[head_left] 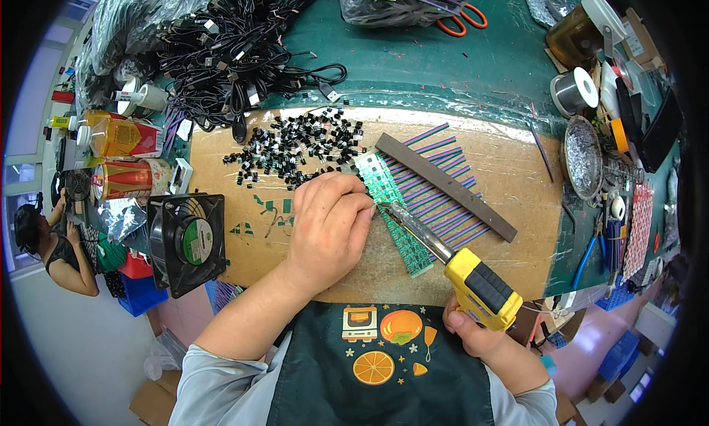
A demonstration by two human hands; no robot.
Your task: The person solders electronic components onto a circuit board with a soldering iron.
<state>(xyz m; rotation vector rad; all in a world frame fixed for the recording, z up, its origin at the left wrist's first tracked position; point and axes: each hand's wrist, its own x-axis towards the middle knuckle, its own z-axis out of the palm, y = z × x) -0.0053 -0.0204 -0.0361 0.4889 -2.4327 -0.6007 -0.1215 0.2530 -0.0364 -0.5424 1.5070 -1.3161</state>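
My right hand [473,331] is wrapped round the grip of a yellow and black soldering gun [484,289]. The gun's metal tip reaches up and left to the edge of a narrow green circuit board strip [408,238]. Just left of that tip, my left hand [332,223] is closed, thumb and fingers pinched at the board's edge; whatever they hold is hidden. Thin striped multicoloured wires [443,159] fan out from the board's right side. Across them lies a dark flat bar [450,188]. Loose small black components [295,149] are heaped beyond my left hand.
A brown work board [517,204] covers the near table. Black USB cables [229,49] pile at the far left. A black fan [186,241] stands left. Orange-handled scissors [464,21] lie at the back. Rightward are a solder spool [574,92], a metal dish [583,156] and blue-handled pliers [587,256].
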